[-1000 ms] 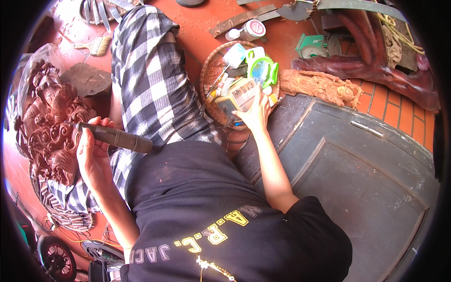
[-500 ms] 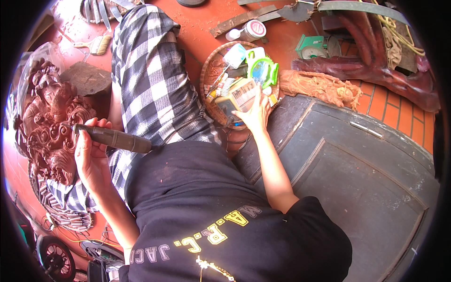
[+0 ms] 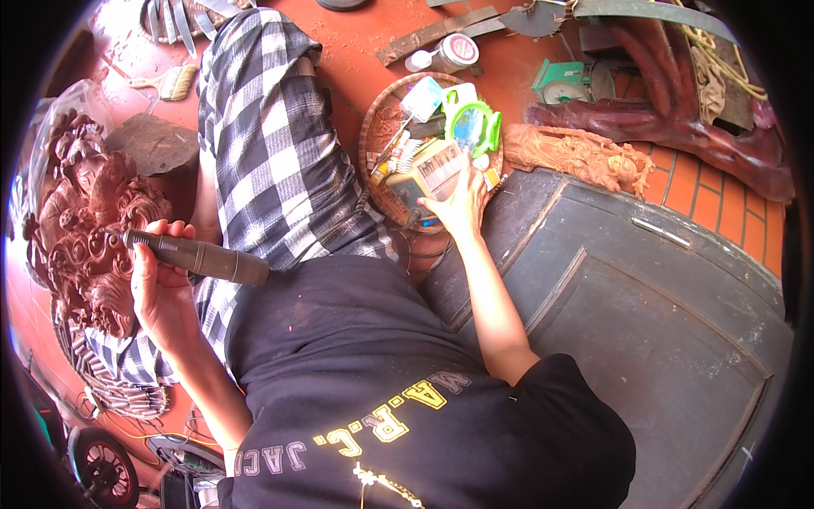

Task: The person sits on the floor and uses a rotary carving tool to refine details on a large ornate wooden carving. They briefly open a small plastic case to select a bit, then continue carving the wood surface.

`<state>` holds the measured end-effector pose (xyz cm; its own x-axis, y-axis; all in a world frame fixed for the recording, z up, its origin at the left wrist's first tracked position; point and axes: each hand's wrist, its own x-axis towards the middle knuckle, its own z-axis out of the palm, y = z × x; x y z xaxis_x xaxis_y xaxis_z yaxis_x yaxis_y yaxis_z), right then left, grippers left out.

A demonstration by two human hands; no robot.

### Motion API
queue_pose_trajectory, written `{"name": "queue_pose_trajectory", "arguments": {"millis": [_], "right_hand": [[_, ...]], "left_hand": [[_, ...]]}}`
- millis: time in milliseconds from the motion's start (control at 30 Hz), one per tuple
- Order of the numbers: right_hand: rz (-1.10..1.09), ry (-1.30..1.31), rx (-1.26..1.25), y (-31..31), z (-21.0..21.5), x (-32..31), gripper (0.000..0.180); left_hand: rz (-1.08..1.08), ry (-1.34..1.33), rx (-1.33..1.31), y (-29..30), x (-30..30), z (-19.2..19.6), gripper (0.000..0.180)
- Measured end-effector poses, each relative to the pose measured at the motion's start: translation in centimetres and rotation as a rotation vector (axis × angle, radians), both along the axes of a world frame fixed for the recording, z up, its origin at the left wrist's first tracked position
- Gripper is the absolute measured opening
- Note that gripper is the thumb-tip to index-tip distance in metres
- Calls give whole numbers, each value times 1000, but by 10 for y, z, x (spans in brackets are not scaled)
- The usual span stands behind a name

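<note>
My left hand [image 3: 159,293] is closed around a dark, cylindrical rotary tool handpiece [image 3: 208,259]. Its tip is beside a reddish-brown wood carving [image 3: 97,229] with curled, knobbly relief, at my left. Whether the tip touches the wood cannot be made out. My right hand [image 3: 462,205] lies over a yellowish box with a pale labelled top [image 3: 437,168], thumb and fingers spread across its near side. The box sits in a round woven basket [image 3: 366,161] that also holds a green-rimmed item [image 3: 475,127], a white-and-blue container [image 3: 421,100] and a toothbrush-like brush.
A dark panelled door [image 3: 653,339] lies at my right, with an orange-brown figure carving [image 3: 577,157] at its far edge. Beyond are a green scale [image 3: 564,82] and dark red timber [image 3: 653,127]. A paintbrush [image 3: 174,82], wood block [image 3: 153,144] and several carving bits [image 3: 127,390] lie left.
My left hand and the handpiece have shifted slightly left and down along the carving. My right hand stays on the box.
</note>
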<state>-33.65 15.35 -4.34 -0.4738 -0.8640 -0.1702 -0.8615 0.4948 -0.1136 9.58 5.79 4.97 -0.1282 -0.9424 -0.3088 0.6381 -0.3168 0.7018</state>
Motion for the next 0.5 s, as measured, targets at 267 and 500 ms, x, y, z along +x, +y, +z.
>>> {"name": "queue_pose_trajectory", "arguments": {"millis": [267, 500], "right_hand": [[97, 49, -158, -10, 21, 16, 112], [525, -684, -566, -86, 74, 122, 70]], "left_hand": [[17, 94, -3, 1, 5, -5, 43], [83, 46, 116, 7, -12, 12, 39]]}}
